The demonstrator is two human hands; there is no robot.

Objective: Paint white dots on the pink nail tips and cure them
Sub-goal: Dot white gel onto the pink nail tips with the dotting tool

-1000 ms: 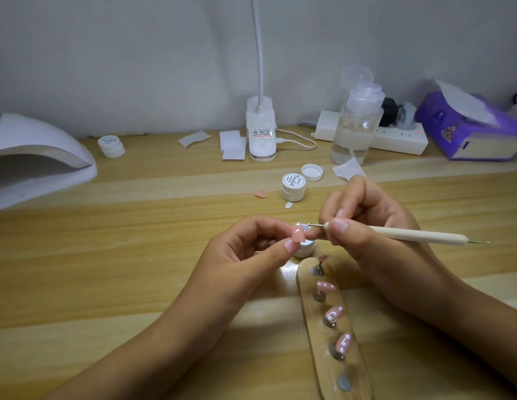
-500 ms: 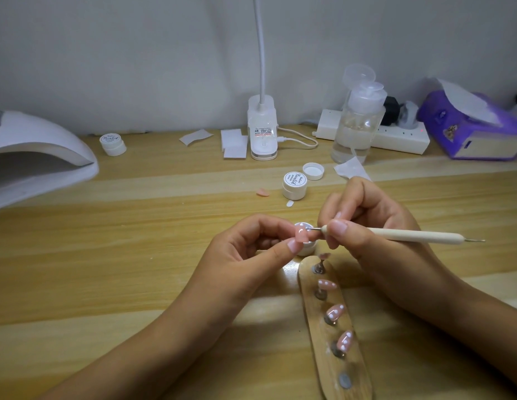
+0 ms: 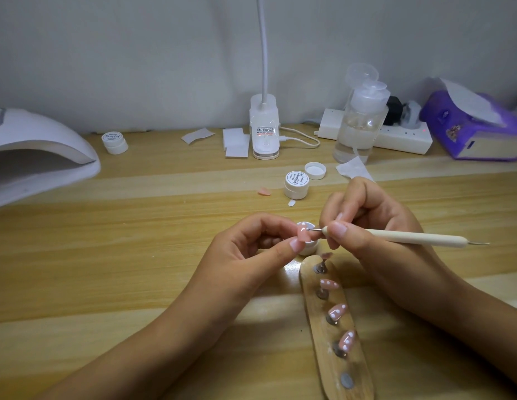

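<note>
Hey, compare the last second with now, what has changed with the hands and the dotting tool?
Very little. The right hand drew the dotting tool slightly rightward, bringing its metal point from the top edge of the pink nail tip onto its face. Nothing was picked up or released: the left hand still pinches that nail tip. The wooden holder stayed put.
</note>
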